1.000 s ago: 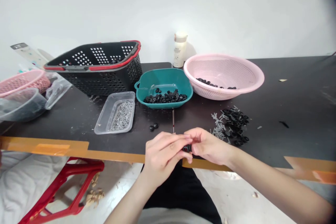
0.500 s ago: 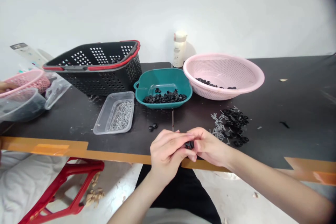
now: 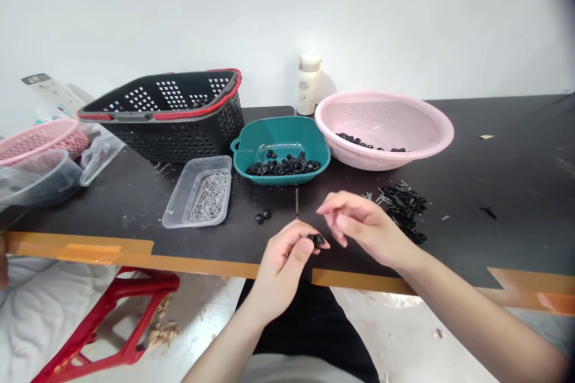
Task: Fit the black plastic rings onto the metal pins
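Observation:
My left hand (image 3: 287,254) pinches a small black plastic part (image 3: 317,240) between thumb and fingers, above the table's front edge. Just to its right, my right hand (image 3: 354,221) is apart from the part, fingers loosely curved and spread, with nothing visible in them. Behind my right hand lies a pile of black round parts with metal pins (image 3: 404,209), partly covered by that hand. Two loose black round pieces (image 3: 263,216) rest on the table left of my left hand.
A clear tray of metal pins (image 3: 173,215), a teal basin (image 3: 247,131) and a pink colander (image 3: 442,131), both with black parts, stand behind. Further back are a black basket (image 3: 179,140) and a white bottle (image 3: 308,87). A red stool (image 3: 130,347) is at lower left.
My right hand has let go of the black part and moved up and right, its fingers opening. My left hand keeps the part. At far left, another person's hand has left the pink basket.

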Demonstrator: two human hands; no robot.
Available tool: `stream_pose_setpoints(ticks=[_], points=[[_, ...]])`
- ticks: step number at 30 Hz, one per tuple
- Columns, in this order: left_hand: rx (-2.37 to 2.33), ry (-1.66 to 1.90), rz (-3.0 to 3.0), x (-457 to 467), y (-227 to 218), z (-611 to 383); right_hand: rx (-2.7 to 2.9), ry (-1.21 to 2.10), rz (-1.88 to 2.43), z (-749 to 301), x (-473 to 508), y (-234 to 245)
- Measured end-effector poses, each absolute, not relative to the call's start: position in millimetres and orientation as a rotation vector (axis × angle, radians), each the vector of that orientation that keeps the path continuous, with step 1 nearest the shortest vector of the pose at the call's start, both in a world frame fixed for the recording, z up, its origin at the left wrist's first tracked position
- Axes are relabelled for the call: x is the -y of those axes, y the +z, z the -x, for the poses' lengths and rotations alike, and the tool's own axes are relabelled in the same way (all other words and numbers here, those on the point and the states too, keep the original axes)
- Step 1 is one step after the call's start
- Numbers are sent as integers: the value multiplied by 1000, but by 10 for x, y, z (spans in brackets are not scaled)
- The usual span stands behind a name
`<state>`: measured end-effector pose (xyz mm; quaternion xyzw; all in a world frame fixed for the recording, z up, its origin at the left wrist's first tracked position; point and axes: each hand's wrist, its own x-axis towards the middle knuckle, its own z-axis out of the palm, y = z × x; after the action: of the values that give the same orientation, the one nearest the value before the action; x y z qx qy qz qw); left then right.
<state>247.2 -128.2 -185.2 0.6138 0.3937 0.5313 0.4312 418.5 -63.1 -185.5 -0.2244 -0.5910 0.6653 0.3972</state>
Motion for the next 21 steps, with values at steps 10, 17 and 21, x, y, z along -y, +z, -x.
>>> stream_pose_setpoints(ticks=[10,17,21], points=[[-1157,1173,-1333,1383,-1810,-2577,1585,1813,371,-4134,736,-1853],[-1200,1265,-1432,1406,-1864,-2589,1583,1689,444,-4127,788,-1829],[-1143,1536,-1629,1367,-2006,-2524,1337,1928,472,-4091,820,-1830]])
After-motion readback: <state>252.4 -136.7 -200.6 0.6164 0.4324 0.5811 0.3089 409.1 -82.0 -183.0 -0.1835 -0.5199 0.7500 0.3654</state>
